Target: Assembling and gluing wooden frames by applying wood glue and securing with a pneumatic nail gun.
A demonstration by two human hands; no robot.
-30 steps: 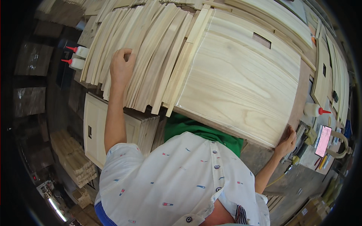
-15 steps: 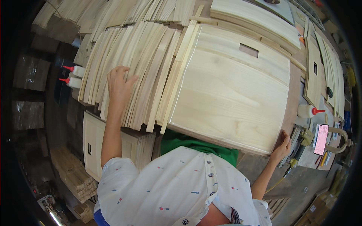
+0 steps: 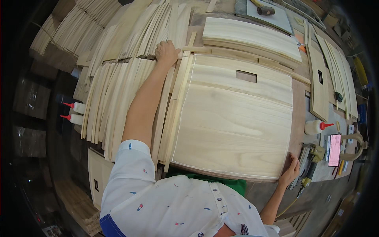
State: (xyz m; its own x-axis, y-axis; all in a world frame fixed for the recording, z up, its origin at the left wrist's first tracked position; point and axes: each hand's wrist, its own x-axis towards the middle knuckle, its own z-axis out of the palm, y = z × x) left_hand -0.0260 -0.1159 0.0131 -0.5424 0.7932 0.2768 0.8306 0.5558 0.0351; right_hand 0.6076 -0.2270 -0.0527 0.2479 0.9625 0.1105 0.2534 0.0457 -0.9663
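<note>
A pale wooden panel (image 3: 233, 126) with a small rectangular cut-out lies flat in front of me, a thin white line running along its edges. Wooden strips (image 3: 179, 104) lie along its left side. My left hand (image 3: 167, 53) reaches to the far ends of the upright row of wooden slats (image 3: 114, 98), fingers bent down over the wood; what they grip is hidden. At the panel's near right corner is my right hand (image 3: 290, 172), its fingers drawn together beside the edge. I cannot make out anything in them.
Beyond the panel lies a stack of boards (image 3: 252, 39), and a mallet (image 3: 265, 10) behind it. To the right are a red-tipped glue bottle (image 3: 314, 127), a nail gun (image 3: 317, 152), a phone (image 3: 334, 150) and a clamp (image 3: 361, 146). Two more bottles (image 3: 75, 119) stand left.
My left hand has moved away from me and right, from above the slats to their far ends. The right hand stays by the panel's corner. The view has tilted farther ahead.
</note>
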